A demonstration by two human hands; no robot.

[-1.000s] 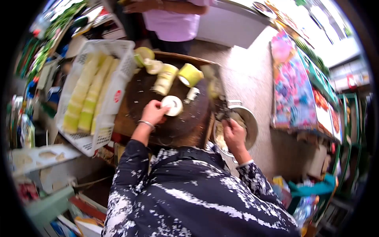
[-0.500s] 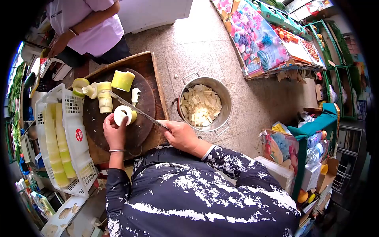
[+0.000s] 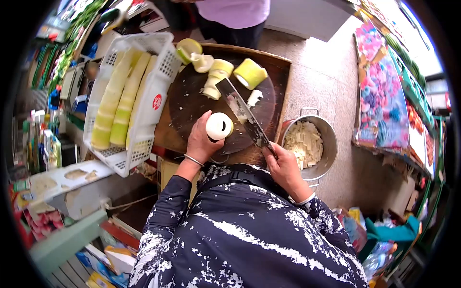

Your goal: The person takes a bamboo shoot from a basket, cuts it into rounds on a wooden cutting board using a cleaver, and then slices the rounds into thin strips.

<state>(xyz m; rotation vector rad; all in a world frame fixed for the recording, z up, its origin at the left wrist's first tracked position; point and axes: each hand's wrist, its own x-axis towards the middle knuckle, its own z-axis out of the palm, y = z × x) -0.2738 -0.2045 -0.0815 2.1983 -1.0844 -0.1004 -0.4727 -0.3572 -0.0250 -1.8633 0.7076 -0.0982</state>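
A person's left hand (image 3: 199, 140) curls fingers and thumb around a short, hollow, cream-white cylinder of stalk (image 3: 217, 123), its round cut end facing up, toward the near edge of a round, dark brown wooden chopping board (image 3: 189, 103). The board lies on a brown wooden surface (image 3: 164, 129) with a raised rim. Near the surface's near right corner, the right hand (image 3: 282, 165) grips the handle of a broad steel cleaver (image 3: 243, 114). The blade slants toward the far edge, apart from the cylinder; whether it touches the board cannot be told.

The bare left fingers sit close around the cylinder, so an off-line stroke could cut them. Its curved, probably moist sides could let it slip or roll. A sideways sweep could knock the stepped, pale yellow-green stalk section (image 3: 217, 78) beside the blade's far end. Just beyond the surface's right edge, a round silver metal pot (image 3: 330, 146) holds cream-coloured cut pieces (image 3: 303, 145); pieces flung carelessly could miss it.
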